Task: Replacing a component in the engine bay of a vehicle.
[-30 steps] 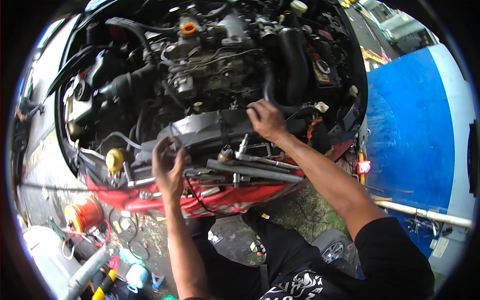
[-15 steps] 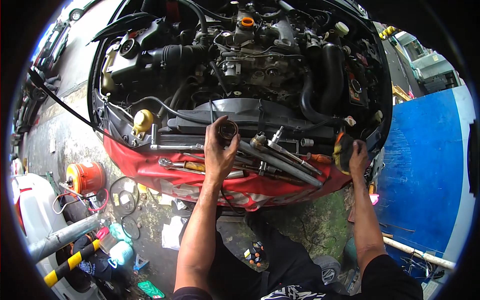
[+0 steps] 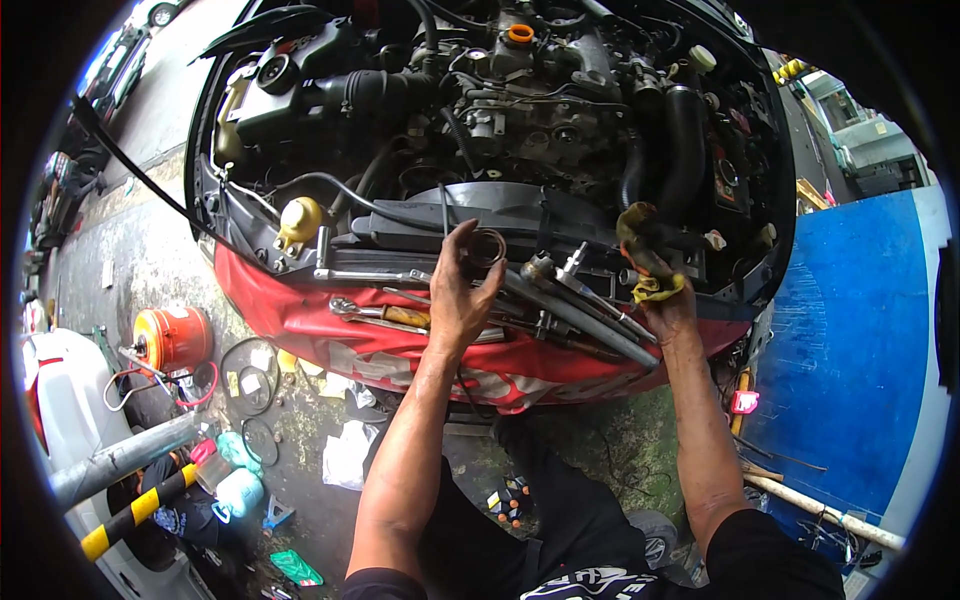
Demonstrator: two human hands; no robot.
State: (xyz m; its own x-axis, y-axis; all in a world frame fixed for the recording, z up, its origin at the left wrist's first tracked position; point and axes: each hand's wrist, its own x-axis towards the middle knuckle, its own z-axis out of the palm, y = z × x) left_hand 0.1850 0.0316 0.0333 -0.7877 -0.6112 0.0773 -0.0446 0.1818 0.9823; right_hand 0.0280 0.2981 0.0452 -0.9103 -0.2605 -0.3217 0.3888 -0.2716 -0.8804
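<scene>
My left hand (image 3: 462, 300) grips a dark round metal ring (image 3: 486, 247) between thumb and fingers, above the tools at the front of an open engine bay (image 3: 540, 130). To the right, my right hand (image 3: 670, 310) is closed on a grimy yellow-and-dark rag (image 3: 650, 255), raised at the right end of the tools. Several wrenches and bars (image 3: 590, 320), a ratchet with an amber handle (image 3: 400, 315) and long extensions lie along the front edge on a red cover (image 3: 290, 320). A yellow cylindrical part (image 3: 300, 224) sits left of the black radiator shroud (image 3: 470, 207).
A blue panel (image 3: 845, 340) stands at the right beside a long pale pole (image 3: 820, 510). At lower left are an orange canister (image 3: 172, 336), a white car body part (image 3: 75, 380), a striped yellow-and-black bar (image 3: 135, 510), hoses and scattered items on the stained floor (image 3: 620, 440).
My left hand has taken hold of the ring. My right hand has taken up the rag from the right corner and lifted it leftward and upward. The view has shifted.
</scene>
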